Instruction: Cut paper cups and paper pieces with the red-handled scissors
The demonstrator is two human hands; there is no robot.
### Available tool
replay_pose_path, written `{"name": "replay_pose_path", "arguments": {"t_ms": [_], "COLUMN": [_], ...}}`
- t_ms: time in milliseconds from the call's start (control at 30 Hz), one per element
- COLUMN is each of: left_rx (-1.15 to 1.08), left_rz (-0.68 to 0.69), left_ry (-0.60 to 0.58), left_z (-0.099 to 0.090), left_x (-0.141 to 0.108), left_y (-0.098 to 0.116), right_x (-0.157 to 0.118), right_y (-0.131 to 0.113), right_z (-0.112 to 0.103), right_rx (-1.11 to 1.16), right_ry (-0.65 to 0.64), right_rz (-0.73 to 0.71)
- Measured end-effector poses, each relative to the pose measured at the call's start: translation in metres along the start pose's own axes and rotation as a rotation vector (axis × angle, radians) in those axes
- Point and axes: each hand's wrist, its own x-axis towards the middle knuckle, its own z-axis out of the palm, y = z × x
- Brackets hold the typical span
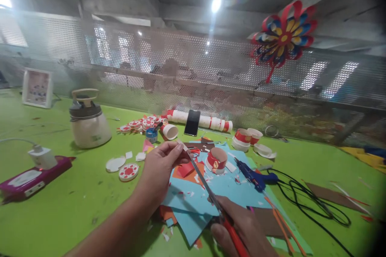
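Observation:
My left hand [158,168] pinches a small whitish piece of paper [181,144] between thumb and fingertips. In my right hand [241,223] are long scissors [206,186] with red handles. Their blades point forward and left, and the tips reach the pinched piece. Whether the blades are parted is hard to make out. Below both hands lie light blue paper sheets [193,202] sprinkled with red and white scraps. Just beyond the blades stands a red and white paper cup ring [216,160], beside orange and red paper pieces [186,174].
A blue glue gun [255,174] with a black cord lies at right. Behind are a phone [192,122] leaning on a long paper-cup tube [211,121], and cut cups [242,139]. At left stand a jug [90,122] and a purple power strip [36,178]. Patterned discs [128,172] lie nearer.

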Motion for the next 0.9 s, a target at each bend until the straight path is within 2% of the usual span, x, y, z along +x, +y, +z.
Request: {"name": "replay_pose_path", "arguments": {"t_ms": [167,433,567,900], "left_rx": [-0.041,-0.056,-0.073,-0.054], "left_rz": [-0.022,-0.014,-0.042,-0.062], "left_ry": [0.02,0.049,0.046,0.044], "left_z": [0.0016,0.0032,0.0055,0.0063], "left_x": [-0.0034,-0.0059,-0.0062,-0.0091], "left_y": [0.0023,0.0041,0.0042,0.0019], "right_x": [-0.0033,-0.003,-0.0013,-0.0016], "right_y": [0.0013,0.0014,-0.0012,-0.0021], "right_z": [0.0036,-0.0026,0.0002,0.0022], "right_rx": [-0.077,-0.082,-0.067,-0.049], "right_ry": [0.038,-0.025,0.038,0.105], "right_rz": [0.016,-0.06,-0.06,-0.083]}}
